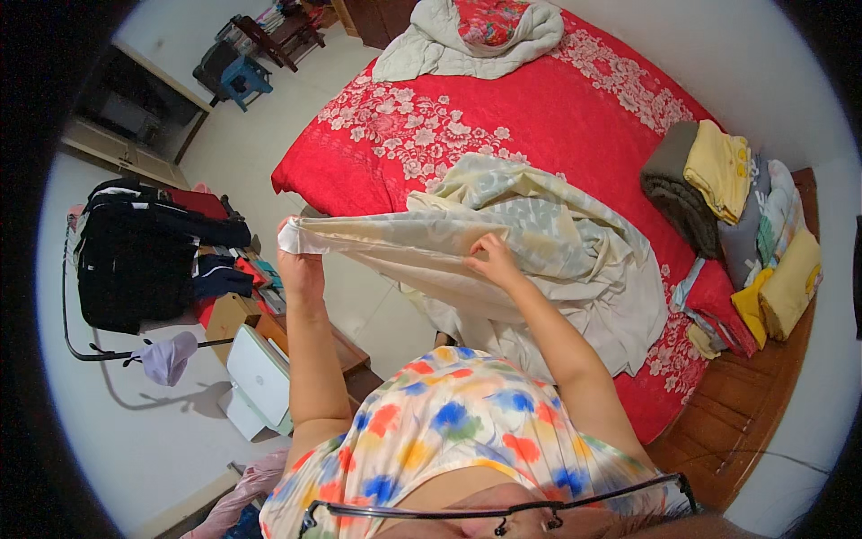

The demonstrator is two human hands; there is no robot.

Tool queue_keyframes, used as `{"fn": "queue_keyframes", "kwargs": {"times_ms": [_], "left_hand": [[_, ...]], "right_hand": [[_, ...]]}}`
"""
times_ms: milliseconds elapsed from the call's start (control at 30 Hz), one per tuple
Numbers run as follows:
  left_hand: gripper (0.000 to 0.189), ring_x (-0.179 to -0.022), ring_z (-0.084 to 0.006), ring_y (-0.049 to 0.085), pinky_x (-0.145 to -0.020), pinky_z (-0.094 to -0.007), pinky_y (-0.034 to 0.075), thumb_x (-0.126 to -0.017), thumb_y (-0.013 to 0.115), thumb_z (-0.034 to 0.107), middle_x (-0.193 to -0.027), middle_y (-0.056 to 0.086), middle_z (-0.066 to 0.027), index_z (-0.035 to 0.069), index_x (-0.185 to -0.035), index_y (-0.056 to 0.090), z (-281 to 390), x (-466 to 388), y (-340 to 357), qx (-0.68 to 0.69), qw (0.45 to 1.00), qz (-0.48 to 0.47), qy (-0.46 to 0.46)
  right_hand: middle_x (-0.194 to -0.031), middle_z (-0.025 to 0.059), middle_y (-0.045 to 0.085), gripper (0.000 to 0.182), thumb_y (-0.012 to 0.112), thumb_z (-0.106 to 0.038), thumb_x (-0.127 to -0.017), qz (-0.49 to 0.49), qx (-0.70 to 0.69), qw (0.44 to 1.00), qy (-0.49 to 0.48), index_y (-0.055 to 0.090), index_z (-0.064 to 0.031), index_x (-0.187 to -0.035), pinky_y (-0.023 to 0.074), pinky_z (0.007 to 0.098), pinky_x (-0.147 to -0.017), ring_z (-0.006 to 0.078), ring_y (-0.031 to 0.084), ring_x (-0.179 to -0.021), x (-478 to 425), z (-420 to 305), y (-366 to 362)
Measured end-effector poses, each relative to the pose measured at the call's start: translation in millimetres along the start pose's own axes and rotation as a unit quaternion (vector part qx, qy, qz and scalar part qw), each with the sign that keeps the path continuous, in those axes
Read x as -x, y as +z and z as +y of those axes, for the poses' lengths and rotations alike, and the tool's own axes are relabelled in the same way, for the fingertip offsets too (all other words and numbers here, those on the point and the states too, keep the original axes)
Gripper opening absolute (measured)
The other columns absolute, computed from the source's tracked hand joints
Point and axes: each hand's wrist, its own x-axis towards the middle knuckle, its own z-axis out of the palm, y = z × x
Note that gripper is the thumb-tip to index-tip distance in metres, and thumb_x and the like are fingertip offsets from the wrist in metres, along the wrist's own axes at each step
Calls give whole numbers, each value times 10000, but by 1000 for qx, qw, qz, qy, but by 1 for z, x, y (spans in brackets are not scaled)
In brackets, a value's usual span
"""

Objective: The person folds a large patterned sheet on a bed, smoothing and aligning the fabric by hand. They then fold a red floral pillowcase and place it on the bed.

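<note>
A large pale fabric cover (606, 296) with a grey-and-cream pattern lies bunched on the near edge of the bed. One end of it stretches left through the air to my left hand (301, 263), which grips a white corner of the cloth. My right hand (495, 259) is at the stretched edge near the middle, with thumb and fingers curved at the fabric; whether they pinch it cannot be told. The cover's lower part hangs over the bedside in loose folds.
The bed has a red floral spread (579, 121), with a whitish quilt (444, 47) at its far end. Folded blankets and cushions (687, 195) are piled at right by the wooden headboard (714, 418). At left are a clothes rack (67, 290), a printer (259, 377) and a blue stool (247, 77).
</note>
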Motion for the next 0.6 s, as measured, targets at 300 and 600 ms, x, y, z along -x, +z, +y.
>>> {"fn": "queue_keyframes", "kwargs": {"times_ms": [300,600], "left_hand": [[130,-841,-133,575,-744,-293,474,-908,461,182,-899,569,1,123,-1016,500,7,-6,4,-32,999,-32,11],[148,-893,-160,562,-774,-307,459,-914,427,182,-880,574,-31,95,-1007,503,6,-17,4,-32,998,52,20]], "right_hand": [[-874,75,509,216,682,-189,-672,-12,164,983,-82,543,-87,-801,388,402,-797,272,501,-898,-4,-22,10],[-849,113,534,139,584,-101,-748,123,99,987,-41,507,-73,-862,417,409,-727,313,524,-833,-4,9,4]]}}
